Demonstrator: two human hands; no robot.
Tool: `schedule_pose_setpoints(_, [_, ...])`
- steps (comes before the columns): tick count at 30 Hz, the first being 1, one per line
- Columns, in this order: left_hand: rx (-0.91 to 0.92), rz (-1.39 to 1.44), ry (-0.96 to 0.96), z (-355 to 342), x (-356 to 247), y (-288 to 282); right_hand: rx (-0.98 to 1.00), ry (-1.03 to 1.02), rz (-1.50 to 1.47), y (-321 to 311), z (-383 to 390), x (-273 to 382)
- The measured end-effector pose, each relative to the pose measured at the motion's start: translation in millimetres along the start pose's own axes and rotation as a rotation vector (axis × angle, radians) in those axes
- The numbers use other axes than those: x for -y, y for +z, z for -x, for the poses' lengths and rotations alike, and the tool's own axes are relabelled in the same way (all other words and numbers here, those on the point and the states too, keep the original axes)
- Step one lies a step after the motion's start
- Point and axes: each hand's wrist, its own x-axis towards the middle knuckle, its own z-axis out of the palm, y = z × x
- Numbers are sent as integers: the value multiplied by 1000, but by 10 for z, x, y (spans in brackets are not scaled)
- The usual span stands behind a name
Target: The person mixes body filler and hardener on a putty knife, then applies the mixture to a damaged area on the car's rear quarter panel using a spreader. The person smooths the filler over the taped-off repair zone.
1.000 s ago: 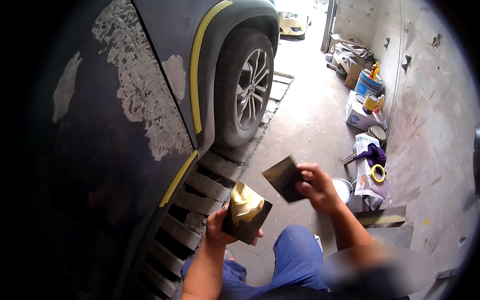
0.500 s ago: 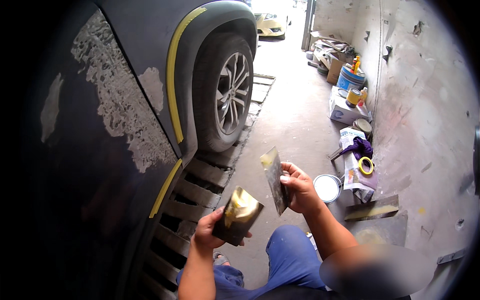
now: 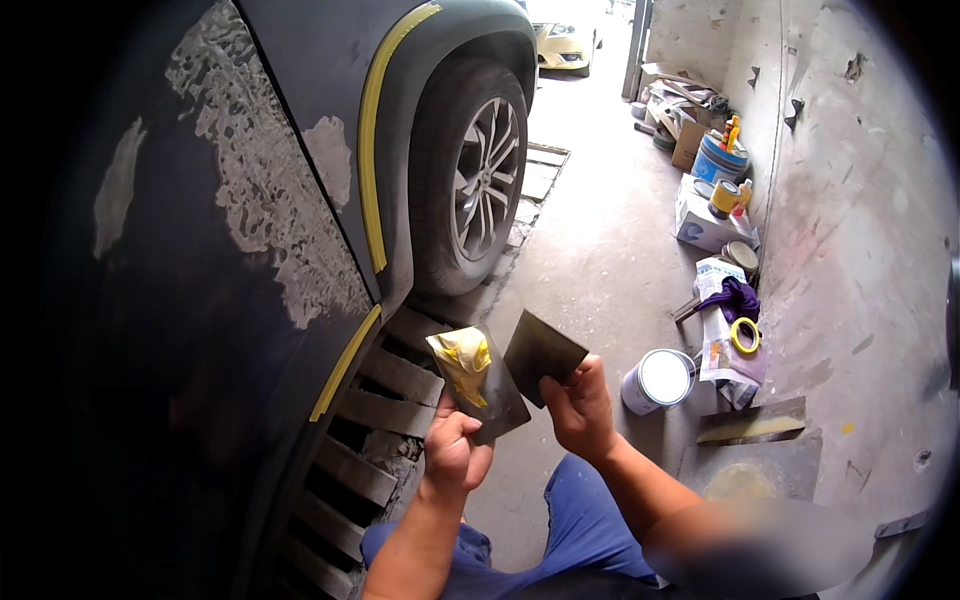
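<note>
While the left hand (image 3: pixel 457 448) is closed on the lower edge of a dark flat plate (image 3: pixel 502 408), its thumb on top and its other fingers mostly hidden beneath, the right hand (image 3: pixel 582 410) pinches the near corner of a second dark plate (image 3: pixel 542 350), thumb on the face turned to the camera. In the head view, a folded mound of yellow paste (image 3: pixel 463 362) sits on the first plate, just beyond the left hand's grip, toward the far left corner. The two plates almost meet between the hands; whether they touch cannot be told. Left of the left grip stands a dark vehicle panel (image 3: pixel 240 330) with a mottled pale patch (image 3: pixel 265 180), and beyond that grip are strips of yellow tape (image 3: pixel 369 190) and a wheel (image 3: pixel 482 180). Just right of the right grip, a white-topped can (image 3: pixel 660 380) stands on the floor; farther right lie a purple cloth (image 3: pixel 737 297) and a yellow ring (image 3: pixel 745 335) on newspaper (image 3: pixel 714 358). Nearer the body than the right grip, a grey sheet (image 3: pixel 800 465) lies by the wall (image 3: pixel 860 270).
</note>
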Motion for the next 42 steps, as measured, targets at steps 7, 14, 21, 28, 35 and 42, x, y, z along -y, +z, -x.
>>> schedule_pose_setpoints(7, [-7, -152, 119, 1, -82, -66, 369, -175, 355, -40, 87, 21])
schedule_pose_setpoints(14, [32, -255, 175, 28, -83, -102, 334, -261, 511, 47, 12, 116])
schedule_pose_setpoints(21, [89, -530, 266, 26, -151, -131, 362, 49, 630, -296, 183, -139])
schedule_pose_setpoints(28, [71, -51, -91, 32, -255, 49, 455, 606, -519, -422, 172, -91])
schedule_pose_setpoints(35, [127, -30, -104, 52, -171, 130, 196, 658, -502, -472, -62, -456])
schedule_pose_setpoints(42, [185, -72, 14, 49, -324, 144, 373, 559, -173, -593, 165, 46])
